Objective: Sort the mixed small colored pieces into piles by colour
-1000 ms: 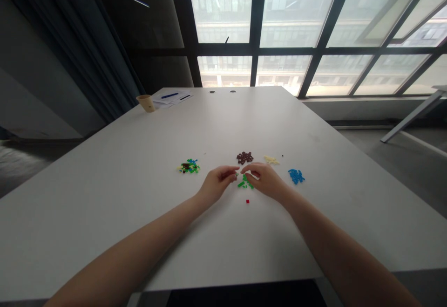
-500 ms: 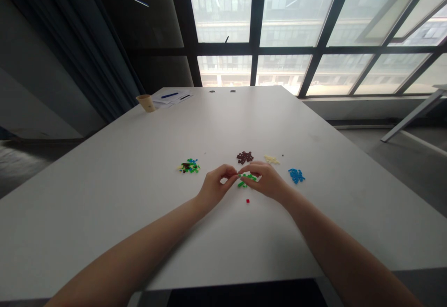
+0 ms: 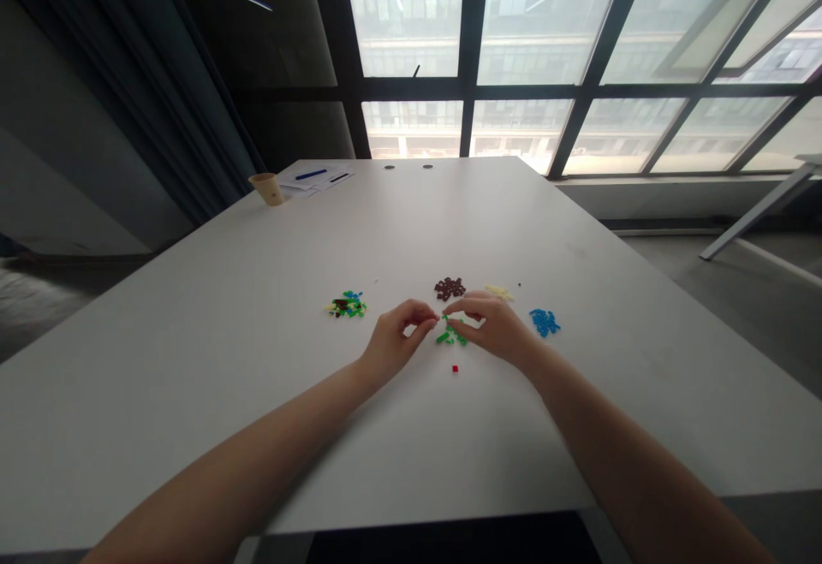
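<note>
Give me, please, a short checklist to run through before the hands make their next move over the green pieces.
1. Both hands in view: ok. Left hand and right hand meet fingertip to fingertip above the green pieces.
2. Piece pinched between the fingertips: cannot tell, too small to make out.
3. Heaps kept apart: ok. Brown heap, pale yellow heap and blue heap do not touch.
4. Mixed heap clear of the left hand: ok, it lies apart to the left.
5. Stray red piece: not ok, it lies alone near the hands.
6. Paper cup out of the way: ok, at the far corner.
</note>
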A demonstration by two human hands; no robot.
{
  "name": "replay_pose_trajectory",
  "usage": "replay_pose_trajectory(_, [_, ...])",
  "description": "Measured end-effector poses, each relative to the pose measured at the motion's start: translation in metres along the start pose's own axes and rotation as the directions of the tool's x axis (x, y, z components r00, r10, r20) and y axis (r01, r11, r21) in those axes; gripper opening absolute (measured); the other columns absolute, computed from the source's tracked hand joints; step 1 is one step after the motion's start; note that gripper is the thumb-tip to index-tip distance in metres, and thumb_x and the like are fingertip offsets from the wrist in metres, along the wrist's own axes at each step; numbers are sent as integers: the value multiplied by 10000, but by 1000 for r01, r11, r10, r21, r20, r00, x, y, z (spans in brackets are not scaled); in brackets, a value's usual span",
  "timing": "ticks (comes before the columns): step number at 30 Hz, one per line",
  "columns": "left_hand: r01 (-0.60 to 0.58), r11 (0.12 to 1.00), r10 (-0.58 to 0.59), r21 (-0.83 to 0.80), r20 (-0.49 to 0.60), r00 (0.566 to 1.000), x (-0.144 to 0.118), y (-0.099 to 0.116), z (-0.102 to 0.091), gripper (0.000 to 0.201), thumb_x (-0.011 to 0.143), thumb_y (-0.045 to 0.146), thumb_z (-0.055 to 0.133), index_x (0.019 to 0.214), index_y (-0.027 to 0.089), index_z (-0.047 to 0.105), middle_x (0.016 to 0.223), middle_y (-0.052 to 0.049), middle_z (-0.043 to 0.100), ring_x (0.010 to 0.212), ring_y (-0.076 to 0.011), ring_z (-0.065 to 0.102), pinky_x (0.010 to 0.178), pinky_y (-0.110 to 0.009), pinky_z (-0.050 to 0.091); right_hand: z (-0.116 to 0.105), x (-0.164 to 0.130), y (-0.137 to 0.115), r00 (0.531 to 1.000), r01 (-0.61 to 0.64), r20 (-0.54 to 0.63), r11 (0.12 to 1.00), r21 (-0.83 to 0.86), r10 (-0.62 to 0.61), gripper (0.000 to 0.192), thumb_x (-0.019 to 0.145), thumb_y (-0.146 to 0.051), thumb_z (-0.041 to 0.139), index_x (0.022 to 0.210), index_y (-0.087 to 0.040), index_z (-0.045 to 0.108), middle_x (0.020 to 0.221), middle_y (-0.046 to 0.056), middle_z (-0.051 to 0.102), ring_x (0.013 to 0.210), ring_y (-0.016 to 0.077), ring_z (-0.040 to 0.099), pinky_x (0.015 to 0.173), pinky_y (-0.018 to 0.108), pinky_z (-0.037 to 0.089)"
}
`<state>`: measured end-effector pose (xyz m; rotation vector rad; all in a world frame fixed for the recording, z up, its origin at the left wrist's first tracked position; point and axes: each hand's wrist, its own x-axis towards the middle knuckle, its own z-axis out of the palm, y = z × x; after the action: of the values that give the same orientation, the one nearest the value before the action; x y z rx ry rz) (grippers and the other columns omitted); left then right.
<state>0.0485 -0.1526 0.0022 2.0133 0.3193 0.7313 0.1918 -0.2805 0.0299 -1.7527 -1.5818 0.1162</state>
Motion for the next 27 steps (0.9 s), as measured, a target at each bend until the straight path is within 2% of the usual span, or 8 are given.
replay_pose_trajectory(4, [-12, 997, 15, 80, -48, 999, 3, -7, -6, 171, 787, 345, 545, 812, 181, 584, 788, -36, 639, 718, -125, 584, 701, -261, 494, -12, -2, 20, 990, -112, 66, 982, -152, 123, 154, 758, -241, 558, 840, -213, 684, 694, 10, 593, 609, 105, 477, 621, 223, 359])
replay_pose_trajectory(8, [-11, 988, 19, 151, -52, 998, 4, -11, -14, 162, 792, 340, 533, 809, 186, 578, 781, -23, 640, 706, -118, 574, 664, -241, 469, -15, -7, 34, 930, -260, 181, 921, -291, 320, 139, 708, -242, 589, 782, -217, 704, 653, 8, 567, 595, 115, 491, 579, 224, 350])
replay_pose_trajectory(10, [-14, 988, 21, 156, -43, 999, 4, -11, -15, 155, 793, 334, 531, 810, 187, 577, 785, -22, 641, 712, -119, 574, 658, -239, 462, -13, -8, 36, 900, -290, 233, 905, -312, 369, 137, 686, -234, 605, 771, -217, 711, 646, 8, 570, 580, 116, 493, 559, 223, 347])
replay_pose_trajectory(16, [30, 986, -20, 164, -64, 998, 7, -11, -17, 168, 781, 349, 531, 802, 189, 576, 778, -24, 638, 685, -121, 566, 608, -236, 461, -11, -8, 34, 877, -303, 283, 904, -302, 389, 109, 670, -230, 645, 743, -224, 727, 662, 17, 607, 616, 132, 528, 581, 232, 371])
replay_pose_trajectory(20, [69, 990, -56, 127, -104, 993, 17, -21, -26, 196, 764, 370, 535, 813, 183, 566, 802, -32, 632, 725, -130, 576, 630, -246, 470, -11, -6, 33, 871, -314, 285, 900, -302, 400, 95, 661, -217, 658, 724, -224, 730, 672, 20, 621, 619, 133, 531, 580, 232, 375])
replay_pose_trajectory(23, [116, 989, -99, 91, -175, 980, 28, -35, -42, 217, 735, 377, 551, 815, 175, 557, 806, -38, 631, 720, -136, 583, 636, -258, 474, -9, -5, 32, 869, -303, 294, 897, -322, 399, 85, 665, -205, 653, 703, -221, 727, 656, 19, 615, 594, 127, 520, 574, 235, 364])
replay_pose_trajectory(27, [175, 978, -127, 112, -345, 930, 39, -56, -75, 248, 714, 376, 550, 836, 160, 551, 797, -37, 621, 691, -136, 585, 617, -245, 465, -6, -6, 31, 871, -279, 309, 901, -332, 383, 73, 670, -219, 656, 695, -214, 725, 635, 21, 605, 589, 129, 513, 580, 242, 352])
